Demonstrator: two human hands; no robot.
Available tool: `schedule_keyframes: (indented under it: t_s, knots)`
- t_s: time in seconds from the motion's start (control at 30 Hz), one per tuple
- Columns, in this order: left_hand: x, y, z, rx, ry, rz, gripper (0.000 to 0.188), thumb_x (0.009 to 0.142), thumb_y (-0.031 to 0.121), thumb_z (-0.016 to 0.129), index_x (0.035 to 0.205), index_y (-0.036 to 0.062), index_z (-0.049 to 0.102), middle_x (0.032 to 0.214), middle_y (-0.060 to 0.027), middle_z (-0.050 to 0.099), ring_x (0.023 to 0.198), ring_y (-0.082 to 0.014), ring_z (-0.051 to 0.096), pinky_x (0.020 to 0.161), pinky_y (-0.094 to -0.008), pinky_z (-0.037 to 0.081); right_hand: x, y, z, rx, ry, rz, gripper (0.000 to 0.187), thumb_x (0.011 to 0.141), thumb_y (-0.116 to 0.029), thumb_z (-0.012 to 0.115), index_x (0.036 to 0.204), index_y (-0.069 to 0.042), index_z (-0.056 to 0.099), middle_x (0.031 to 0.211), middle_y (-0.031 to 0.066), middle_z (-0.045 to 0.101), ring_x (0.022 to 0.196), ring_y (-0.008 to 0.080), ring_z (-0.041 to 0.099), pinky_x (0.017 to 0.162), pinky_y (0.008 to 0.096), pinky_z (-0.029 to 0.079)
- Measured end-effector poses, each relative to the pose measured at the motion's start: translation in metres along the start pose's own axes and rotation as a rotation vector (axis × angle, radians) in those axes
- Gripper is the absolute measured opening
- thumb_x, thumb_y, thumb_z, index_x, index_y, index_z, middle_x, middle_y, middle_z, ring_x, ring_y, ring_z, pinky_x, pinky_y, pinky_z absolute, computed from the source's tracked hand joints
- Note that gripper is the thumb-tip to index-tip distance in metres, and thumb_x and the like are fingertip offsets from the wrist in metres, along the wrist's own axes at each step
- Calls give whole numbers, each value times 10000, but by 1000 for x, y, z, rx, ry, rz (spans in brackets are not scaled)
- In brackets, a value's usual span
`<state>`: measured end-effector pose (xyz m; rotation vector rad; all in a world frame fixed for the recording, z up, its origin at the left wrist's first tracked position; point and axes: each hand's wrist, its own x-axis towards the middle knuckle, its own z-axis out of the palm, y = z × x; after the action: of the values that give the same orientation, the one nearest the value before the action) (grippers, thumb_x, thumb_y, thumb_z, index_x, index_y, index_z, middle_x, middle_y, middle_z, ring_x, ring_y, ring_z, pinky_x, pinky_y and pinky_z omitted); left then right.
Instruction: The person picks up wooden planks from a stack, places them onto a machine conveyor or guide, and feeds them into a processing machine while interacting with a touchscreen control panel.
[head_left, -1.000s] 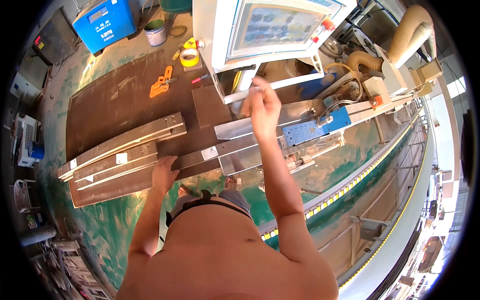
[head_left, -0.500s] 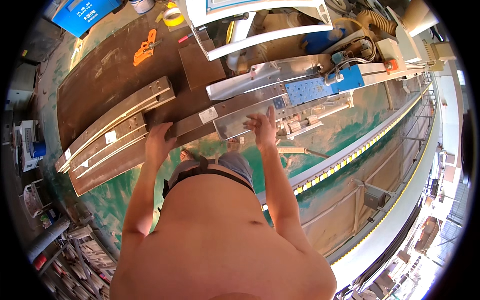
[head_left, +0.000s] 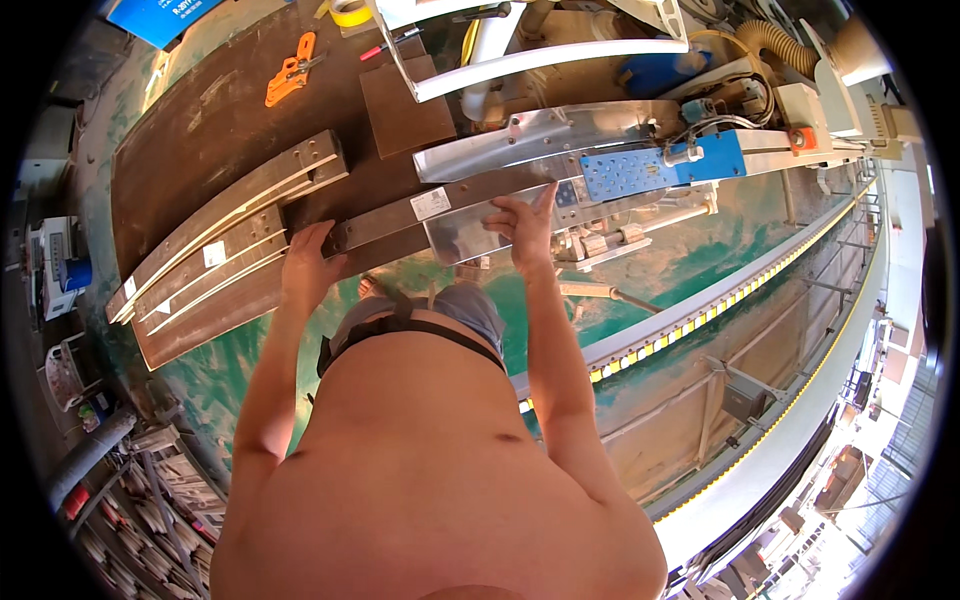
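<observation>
A long dark-brown strip (head_left: 385, 222) with a white label (head_left: 430, 204) lies lengthwise, its right part running along a shiny metal plate (head_left: 455, 240) toward a blue perforated plate (head_left: 625, 173). At the strip's left end, my left hand (head_left: 310, 265) is closed, fingers on the far side and thumb on the near side. My right hand (head_left: 530, 232) is over the metal plate with its fingers apart. Its index finger reaches the strip's near edge, though contact is hard to make out. Left of my left hand lie several curved brown strips (head_left: 235, 225) with pale edges.
The brown board table (head_left: 200, 150) carries an orange tool (head_left: 291, 70), yellow tape roll (head_left: 350, 12) and red pen (head_left: 373, 51). A white frame (head_left: 560, 62) stands at the back. An angled metal guide (head_left: 480, 160) flanks the strip. A long yellow-and-white-edged rail (head_left: 680, 335) stretches off right.
The brown strip has slid a little to the right along the metal plate, with my left hand at its end. My right hand stays by the plate, fingers still apart. The view has shifted slightly.
</observation>
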<state>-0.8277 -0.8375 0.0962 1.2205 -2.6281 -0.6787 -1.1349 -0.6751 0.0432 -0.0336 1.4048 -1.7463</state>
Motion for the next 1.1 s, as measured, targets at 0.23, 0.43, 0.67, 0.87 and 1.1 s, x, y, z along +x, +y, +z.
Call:
schedule_keyframes:
  t_s: [0.23,0.43,0.67,0.87,1.1]
  knots:
    - [-6,-8,5,-36,13,-38,604,733,73,732,1297,94,518,1229,-144,569,1128,-346,538,939,-416,470,-1,-1,0,2,12,7,969,879,-18,485,1475,-197,-257,1011,246,618,678,272,673,605,347,598]
    - [-9,-10,1,-46,18,3,602,766,62,698,1330,103,494,1248,-144,546,1108,-352,547,905,-408,479,-4,-6,0,22,8,19,970,876,-26,487,1477,-197,-255,1016,233,630,691,261,673,593,323,584]
    - [1,4,4,-52,-9,64,581,772,79,695,1322,116,511,1240,-137,563,1121,-348,544,923,-407,470,6,-26,-24,-41,-17,42,919,916,-49,489,1492,-249,-199,1028,222,636,716,245,679,501,268,494]
    - [29,49,25,-69,-48,76,574,770,110,707,1314,123,524,1247,-114,569,1134,-334,535,939,-411,465,44,-44,-86,-95,-57,100,229,955,-67,469,1140,17,575,1016,149,648,749,235,689,508,255,465]
    - [52,94,53,0,107,229,595,726,135,745,1285,110,543,1331,-94,483,1184,-322,479,1001,-428,409,60,-87,-132,-56,-110,23,350,897,76,306,1131,-5,554,1019,142,655,800,251,686,518,308,540]
